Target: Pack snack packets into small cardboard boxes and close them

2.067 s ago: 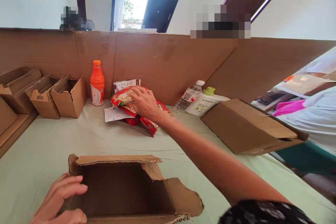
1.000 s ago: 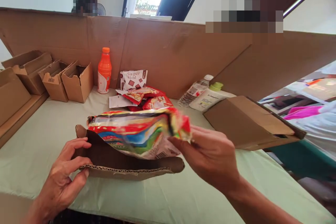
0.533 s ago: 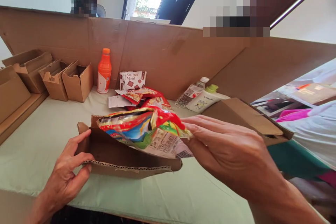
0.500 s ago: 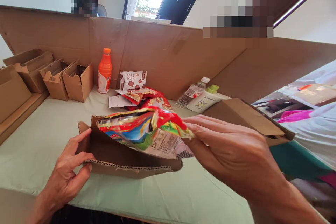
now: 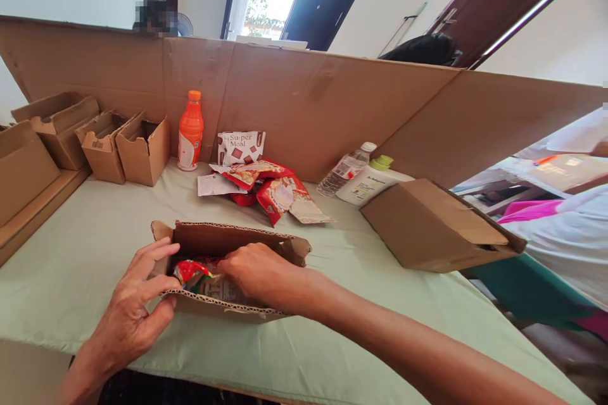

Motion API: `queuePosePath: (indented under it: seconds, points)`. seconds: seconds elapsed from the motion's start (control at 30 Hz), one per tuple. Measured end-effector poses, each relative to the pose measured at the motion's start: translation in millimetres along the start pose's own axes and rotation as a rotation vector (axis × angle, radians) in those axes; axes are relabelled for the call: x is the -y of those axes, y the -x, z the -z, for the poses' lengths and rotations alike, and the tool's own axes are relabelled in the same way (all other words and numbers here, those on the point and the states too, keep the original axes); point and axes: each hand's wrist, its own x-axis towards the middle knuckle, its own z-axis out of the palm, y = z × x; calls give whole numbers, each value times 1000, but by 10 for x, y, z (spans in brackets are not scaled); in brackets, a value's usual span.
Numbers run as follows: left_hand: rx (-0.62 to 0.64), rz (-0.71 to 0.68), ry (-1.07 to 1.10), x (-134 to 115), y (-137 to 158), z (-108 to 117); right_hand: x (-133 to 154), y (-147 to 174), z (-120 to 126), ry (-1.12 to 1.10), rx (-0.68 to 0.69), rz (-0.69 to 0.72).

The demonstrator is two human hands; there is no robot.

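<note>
Pale green cloth (image 5: 351, 335) lies beneath an open cardboard box (image 5: 216, 305) whose near rim is pinched at the left end between thumb and fingers of a person's left hand (image 5: 135, 304). The right hand (image 5: 259, 271) is inside the box, at a glossy, partly red packet (image 5: 189, 271) lying there; with fingertips hidden, whether they grip the packet cannot be told. Beyond, red packets (image 5: 280, 195) lie heaped before a white pouch (image 5: 240, 147) lettered "Su-per Meal." An orange bottle (image 5: 190, 133) stands upright to the pouch's left; a cardboard partition (image 5: 285, 101) rises behind.
</note>
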Motion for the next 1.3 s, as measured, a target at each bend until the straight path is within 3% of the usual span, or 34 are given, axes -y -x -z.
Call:
queuePosePath:
  seconds: [0.1, 0.2, 0.33, 0.4, 0.5, 0.63, 0.8, 1.03, 1.17, 1.3]
  points:
    - [-5, -27, 8, 4, -25, 9, -44, -8, -17, -88, 20, 27]
    - [-32, -27, -4, 19, 6, 2, -186, 224, 28, -176, -162, 76]
    - [-112, 39, -50, 55, 126, -67, -382, 638, 16, -267, -496, 12]
    - [-154, 68, -3, 55, 168, -130, -436, 758, -33, -276, -573, -11]
    - [-191, 59, 132, 21, 166, -217, -452, 773, -124, -240, -579, -47]
    - [-125, 29, 150, -20, 114, -217, -458, 662, -204, -183, -560, -53]
    - [-62, 20, 78, -23, 62, -107, -585, 660, -265, -221, -724, -121]
    - [-56, 39, 27, 17, -14, -132, -507, 795, -470, -457, -898, -221]
    - [4, 50, -8, 23, -53, -111, -408, 880, -581, -609, -986, -358]
    - [75, 84, -19, 30, -125, -55, -389, 924, -652, -701, -1124, -408]
